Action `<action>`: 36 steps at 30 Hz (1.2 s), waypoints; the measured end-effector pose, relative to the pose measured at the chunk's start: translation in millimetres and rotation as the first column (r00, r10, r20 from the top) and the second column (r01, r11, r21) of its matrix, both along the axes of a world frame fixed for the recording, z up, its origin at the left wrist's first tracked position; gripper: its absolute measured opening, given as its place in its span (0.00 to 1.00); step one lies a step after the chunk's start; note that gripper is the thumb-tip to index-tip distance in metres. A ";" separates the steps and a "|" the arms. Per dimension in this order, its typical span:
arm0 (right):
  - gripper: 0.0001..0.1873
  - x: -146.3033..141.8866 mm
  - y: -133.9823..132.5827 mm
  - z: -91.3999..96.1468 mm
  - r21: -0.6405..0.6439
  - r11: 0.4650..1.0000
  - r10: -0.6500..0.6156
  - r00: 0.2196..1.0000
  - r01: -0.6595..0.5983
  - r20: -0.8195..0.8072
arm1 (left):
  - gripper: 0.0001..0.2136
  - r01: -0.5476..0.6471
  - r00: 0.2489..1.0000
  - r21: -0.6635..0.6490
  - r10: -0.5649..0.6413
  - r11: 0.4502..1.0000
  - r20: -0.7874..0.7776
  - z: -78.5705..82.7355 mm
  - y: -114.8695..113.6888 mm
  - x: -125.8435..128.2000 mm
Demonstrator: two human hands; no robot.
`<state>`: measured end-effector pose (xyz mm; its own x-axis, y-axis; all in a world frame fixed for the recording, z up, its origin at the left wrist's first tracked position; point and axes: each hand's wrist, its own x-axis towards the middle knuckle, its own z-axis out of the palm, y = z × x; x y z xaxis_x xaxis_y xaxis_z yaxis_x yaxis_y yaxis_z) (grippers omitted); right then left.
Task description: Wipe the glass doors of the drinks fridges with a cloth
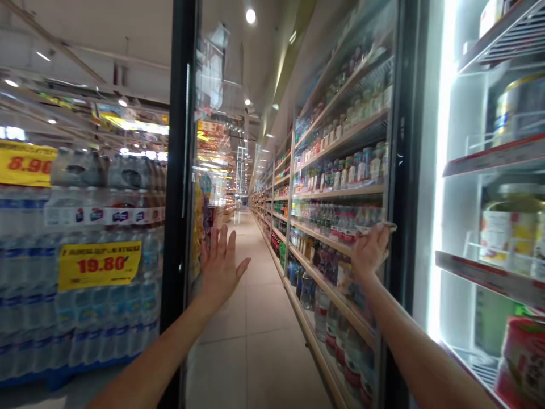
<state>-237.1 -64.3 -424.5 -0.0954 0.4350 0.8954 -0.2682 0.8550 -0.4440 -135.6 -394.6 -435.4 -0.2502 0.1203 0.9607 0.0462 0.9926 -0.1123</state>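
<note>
An open cooler's glass door (pixel 264 307) with a black frame stands in front of me. My left hand (pixel 219 264) is open, fingers spread, its palm towards the glass on the left side; a faint reflection shows at the fingertips. Whether it presses on the pane or hovers just off it I cannot tell. Towards the right edge of the pane, my right hand (pixel 371 250) has its fingers bent and closed round a small greyish-brown, cloth-like piece (pixel 389 226), mostly hidden in the grip. That hand is at the glass, beside the black frame (pixel 400 170).
Lit cooler shelves (pixel 489 272) with jars and cans stand at the right, close to my right forearm. Stacked bottled-water packs (pixel 102 307) with yellow price signs (pixel 100 264) are on the left. Through the glass, a tiled aisle (pixel 251 272) runs along long drink shelves (pixel 336 244).
</note>
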 end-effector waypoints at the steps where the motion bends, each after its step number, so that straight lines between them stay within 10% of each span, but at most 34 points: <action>1: 0.30 0.0 1.8 -2.5 -0.022 1.000 0.000 1.000 0.000 -0.008 | 0.30 0.009 1.000 -0.009 -0.009 1.000 -0.009 5.2 2.4 -1.0; 3: 0.30 3.9 -9.9 -10.0 0.190 0.981 0.038 0.999 -0.033 -0.024 | 0.30 0.017 1.000 -0.011 -0.018 1.000 -0.020 19.3 7.8 -4.6; 7: 0.30 9.3 -28.3 -14.2 0.682 0.722 0.148 0.989 -0.116 0.012 | 0.32 -0.007 1.000 0.074 0.010 0.997 -0.029 47.1 14.1 -11.4; 10: 0.28 2.9 -9.3 7.3 0.283 0.956 0.098 0.995 -0.083 -0.037 | 0.32 -0.014 1.000 0.072 0.015 0.997 -0.015 53.7 14.6 -12.5; 12: 0.29 -0.7 -4.8 27.4 -0.022 0.998 0.053 0.997 -0.054 -0.049 | 0.32 -0.017 1.000 0.074 0.017 0.997 -0.005 52.6 15.1 -12.3; 15: 0.28 3.8 -36.9 46.9 0.166 0.981 0.104 0.995 -0.100 -0.013 | 0.32 -0.017 1.000 0.091 0.017 0.996 0.002 49.3 16.1 -11.7; 20: 0.27 19.1 -89.9 50.8 0.807 0.559 0.235 0.970 -0.188 0.063 | 0.31 -0.017 1.000 0.020 0.018 1.000 -0.018 54.6 5.0 -7.6; 21: 0.26 18.7 -83.3 54.8 0.777 0.600 0.234 0.971 -0.190 0.057 | 0.30 -0.018 1.000 0.004 0.018 1.000 -0.020 58.4 0.8 -6.4; 24: 0.28 9.7 -40.8 83.7 0.264 0.949 0.175 0.984 -0.175 0.023 | 0.29 -0.033 0.999 0.009 0.033 0.999 -0.042 73.2 -9.9 -3.7; 27: 0.31 3.3 -19.4 124.2 -0.088 0.984 0.156 0.987 -0.153 0.032 | 0.29 -0.050 0.997 0.061 0.054 0.997 -0.058 85.3 -12.4 -4.5; 29: 0.30 7.9 -39.3 142.7 0.046 0.981 0.184 0.982 -0.186 0.045 | 0.30 -0.049 0.997 0.088 0.054 0.995 -0.055 88.5 -10.9 -6.2; 31: 0.29 17.9 -79.6 148.4 0.355 0.908 0.209 0.975 -0.223 0.078 | 0.30 -0.040 0.998 0.089 0.044 0.995 -0.051 88.5 -10.8 -6.8; 33: 0.28 27.9 -119.4 143.6 0.683 0.701 0.199 0.976 -0.207 0.091 | 0.29 -0.029 0.999 0.063 0.032 0.998 -0.040 87.3 -14.0 -5.2; 35: 0.28 33.5 -137.3 134.6 0.854 0.486 0.214 0.973 -0.184 0.087 | 0.29 -0.032 0.999 0.028 0.032 0.999 -0.022 85.9 -19.5 -1.3; 36: 0.27 33.9 -134.4 130.9 0.862 0.476 0.225 0.972 -0.176 0.074 | 0.28 -0.038 0.999 0.010 0.038 0.999 -0.011 85.3 -22.1 1.0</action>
<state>-203.2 -198.7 -293.5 -0.0275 -0.5756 0.8173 -0.4813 0.7242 0.4939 -134.6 -416.7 -350.1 -0.2435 0.1016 0.9646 0.0070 0.9947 -0.1031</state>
